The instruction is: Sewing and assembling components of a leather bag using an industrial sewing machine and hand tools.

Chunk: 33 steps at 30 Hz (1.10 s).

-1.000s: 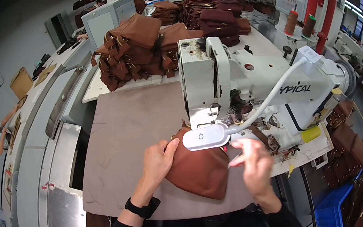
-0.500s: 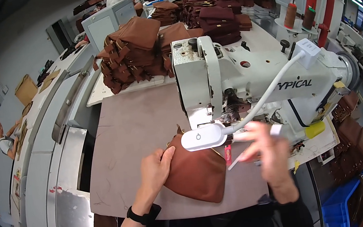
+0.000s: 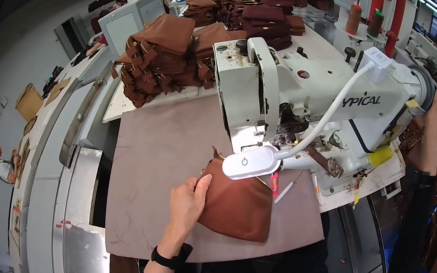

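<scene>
Left hand (image 3: 188, 203) on brown pouch (image 3: 236, 209), right hand (image 3: 436, 114) at handwheel (image 3: 427, 81); well apart.
Pouch lies on the table (image 3: 145, 176), just right of the nearer left hand, which pinches its left edge; white lamp (image 3: 260, 162) hides far edge, long axis unclear. Right hand's grip: can't tell.

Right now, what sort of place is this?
Probably a leather-goods sewing workshop: there's a heavy white sewing machine, piled brown pieces on the table beyond it, and cone-shaped thread spools on a stand.
</scene>
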Each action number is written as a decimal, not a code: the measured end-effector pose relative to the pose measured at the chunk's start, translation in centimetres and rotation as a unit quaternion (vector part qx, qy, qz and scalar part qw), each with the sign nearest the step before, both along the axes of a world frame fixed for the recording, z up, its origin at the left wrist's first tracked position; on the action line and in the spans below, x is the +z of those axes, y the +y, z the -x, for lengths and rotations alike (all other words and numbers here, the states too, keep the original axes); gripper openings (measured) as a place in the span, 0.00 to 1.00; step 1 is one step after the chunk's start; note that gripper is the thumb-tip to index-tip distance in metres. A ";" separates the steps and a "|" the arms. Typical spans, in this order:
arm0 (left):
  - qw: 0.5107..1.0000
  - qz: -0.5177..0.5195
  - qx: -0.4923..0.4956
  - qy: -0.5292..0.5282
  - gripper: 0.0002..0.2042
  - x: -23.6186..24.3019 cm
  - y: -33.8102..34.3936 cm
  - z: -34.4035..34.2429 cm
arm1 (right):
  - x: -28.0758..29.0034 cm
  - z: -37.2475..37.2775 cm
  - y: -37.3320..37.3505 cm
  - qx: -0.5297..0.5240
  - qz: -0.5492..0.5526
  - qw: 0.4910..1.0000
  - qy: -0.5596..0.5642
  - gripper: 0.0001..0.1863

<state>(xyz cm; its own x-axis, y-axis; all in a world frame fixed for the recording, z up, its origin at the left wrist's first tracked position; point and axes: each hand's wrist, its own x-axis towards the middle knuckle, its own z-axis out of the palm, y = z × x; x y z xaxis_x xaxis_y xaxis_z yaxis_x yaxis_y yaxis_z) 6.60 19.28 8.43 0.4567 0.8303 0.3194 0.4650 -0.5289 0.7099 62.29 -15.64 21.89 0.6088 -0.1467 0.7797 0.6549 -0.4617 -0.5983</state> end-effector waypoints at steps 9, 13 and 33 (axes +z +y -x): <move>0.999 -0.006 -0.002 0.035 0.25 1.2 0.1 0.2 | -1.2 2.7 2.6 0.023 -0.051 0.997 -0.060 0.29; 0.997 -0.023 0.003 0.067 0.25 1.4 0.8 1.3 | 3.7 -0.9 2.5 -0.042 0.098 0.991 -0.080 0.29; 0.984 0.066 -0.052 0.159 0.22 0.0 2.5 8.4 | 9.1 8.4 -3.0 0.137 -0.046 0.990 -0.003 0.33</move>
